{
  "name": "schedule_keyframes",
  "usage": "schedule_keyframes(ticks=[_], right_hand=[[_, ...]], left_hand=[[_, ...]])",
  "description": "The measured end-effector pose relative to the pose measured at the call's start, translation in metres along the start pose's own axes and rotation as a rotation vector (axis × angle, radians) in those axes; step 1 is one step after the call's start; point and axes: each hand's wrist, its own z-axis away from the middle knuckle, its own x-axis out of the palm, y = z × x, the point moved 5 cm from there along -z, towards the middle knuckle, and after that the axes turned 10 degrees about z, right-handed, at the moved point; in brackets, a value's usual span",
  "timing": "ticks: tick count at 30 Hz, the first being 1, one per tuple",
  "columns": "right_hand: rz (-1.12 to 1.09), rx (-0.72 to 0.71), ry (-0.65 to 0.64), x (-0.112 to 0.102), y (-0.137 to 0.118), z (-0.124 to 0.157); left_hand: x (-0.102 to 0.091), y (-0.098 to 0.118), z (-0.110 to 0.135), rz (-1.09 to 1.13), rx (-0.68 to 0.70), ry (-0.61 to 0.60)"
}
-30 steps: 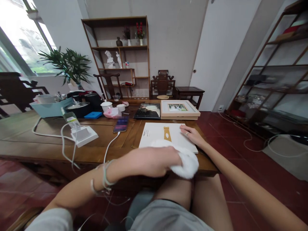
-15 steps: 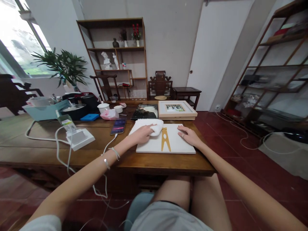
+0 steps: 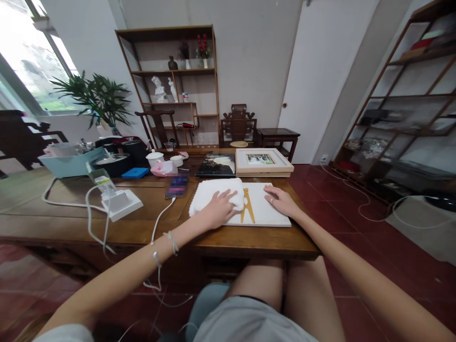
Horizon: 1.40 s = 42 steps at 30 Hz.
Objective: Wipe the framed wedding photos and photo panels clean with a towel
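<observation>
My left hand (image 3: 220, 209) lies on a folded white towel (image 3: 204, 192), its fingers spread and pressed over the cloth. The towel covers the left part of a white board (image 3: 263, 218) and reaches past its left edge. On the board is a golden-yellow letter A shape (image 3: 248, 207), partly hidden by the towel along its left side. My right hand (image 3: 281, 200) rests flat at the board's right edge with fingers stretched out and a ring on one finger.
Behind the board lie a dark picture panel (image 3: 216, 165) and a light wooden frame (image 3: 263, 172). To the left are a phone (image 3: 176, 184) on a white cable, a pink pouch (image 3: 164, 168), a blue box (image 3: 135, 173) and a white power strip (image 3: 127, 204).
My left hand has gone from gripping the bunched towel to lying spread on it, nearer to me. The towel is flatter and covers more of the board. My right hand stays in place.
</observation>
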Motion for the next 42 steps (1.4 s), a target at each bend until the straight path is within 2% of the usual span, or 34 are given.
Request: schedule_keyframes(ticks=[5,9,14,18,21,23,27,34,37,39,42], right_hand=[[0.045,-0.030,0.018,-0.001,-0.005,0.002],[0.058,-0.052,0.019,-0.001,-0.006,0.003],[0.078,-0.053,0.024,-0.001,-0.007,0.003],[0.077,-0.062,0.023,0.000,-0.006,0.003],[0.073,-0.066,0.027,0.000,-0.005,0.003],[0.065,-0.068,0.031,0.000,-0.005,0.003],[0.053,-0.070,0.027,0.000,-0.005,0.002],[0.067,-0.063,0.031,0.001,-0.005,0.003],[0.081,-0.064,0.026,0.001,-0.005,0.003],[0.090,-0.062,0.024,0.001,-0.006,0.003],[0.095,-0.060,0.020,0.000,-0.008,0.003]], left_hand=[[-0.007,0.033,0.039,-0.079,0.048,-0.008],[-0.009,0.030,0.043,-0.019,0.073,-0.040],[-0.004,-0.006,0.009,0.082,0.110,-0.074],[0.002,-0.037,-0.028,0.064,0.041,-0.059],[0.004,-0.050,-0.048,0.052,-0.007,-0.037],[0.004,-0.050,-0.052,0.048,-0.016,-0.028],[0.002,-0.035,-0.036,0.039,-0.010,-0.020],[-0.013,0.025,0.033,0.025,0.042,-0.071],[-0.021,0.043,0.052,0.028,0.071,-0.120],[-0.024,0.045,0.055,0.032,0.100,-0.132],[-0.024,0.033,0.043,0.036,0.100,-0.123]])
